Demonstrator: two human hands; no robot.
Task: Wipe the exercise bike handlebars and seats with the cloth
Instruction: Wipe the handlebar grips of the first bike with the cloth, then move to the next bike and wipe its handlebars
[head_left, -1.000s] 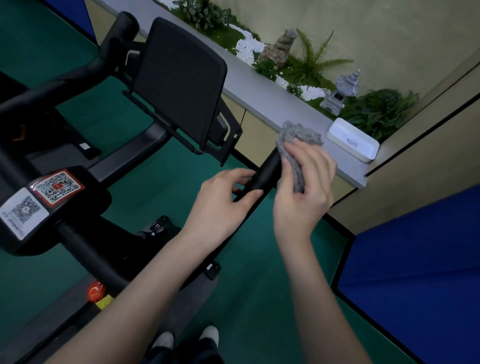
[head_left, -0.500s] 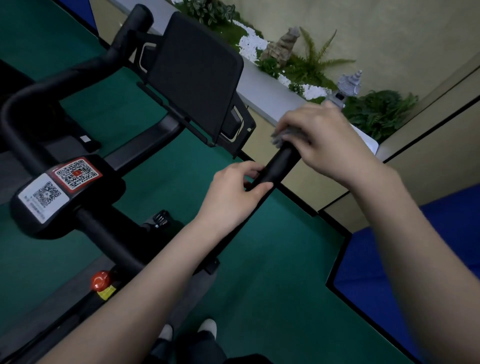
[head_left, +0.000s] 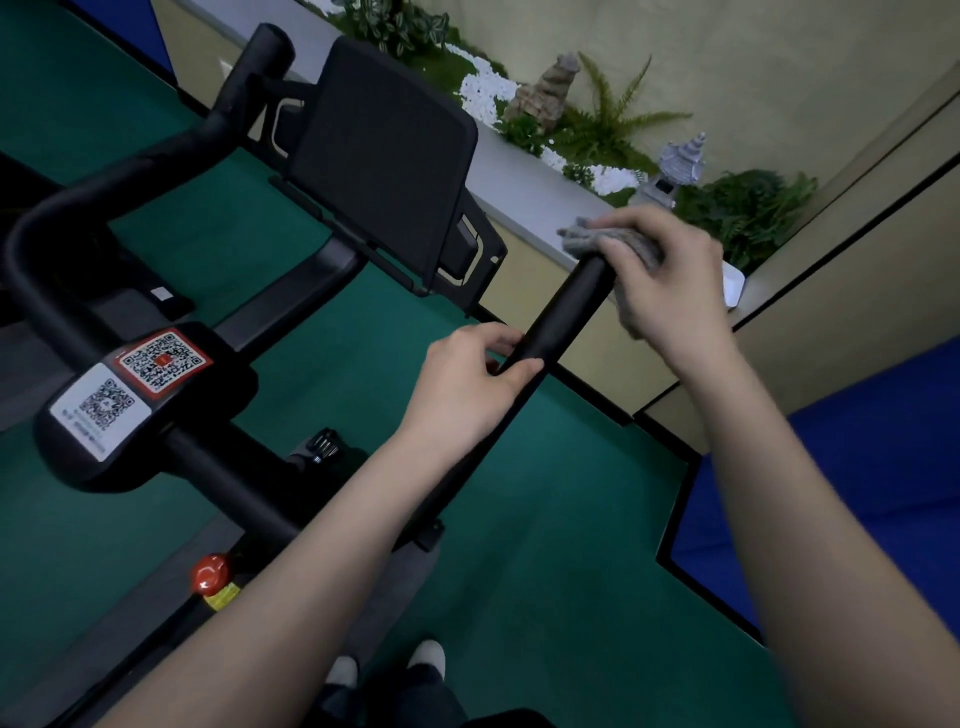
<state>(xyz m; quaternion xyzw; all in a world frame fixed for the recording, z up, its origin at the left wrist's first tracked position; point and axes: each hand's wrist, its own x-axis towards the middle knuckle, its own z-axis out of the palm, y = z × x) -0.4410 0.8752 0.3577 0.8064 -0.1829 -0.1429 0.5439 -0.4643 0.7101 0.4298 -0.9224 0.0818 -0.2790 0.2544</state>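
My right hand (head_left: 670, 275) is closed over the grey cloth (head_left: 587, 236), bunching it against the far tip of the right handlebar (head_left: 563, 312) to rub the end cap. Lower on that handlebar, my left hand (head_left: 467, 384) is curled around it, bracing it against the rubbing.

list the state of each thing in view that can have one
grey cloth: bunched under the right hand, pressed on the grip's tip
right hand: shut on the cloth
left hand: shut around the grip lower down
black handlebar grip: bare between the hands
black bike screen: dark
red knob: untouched
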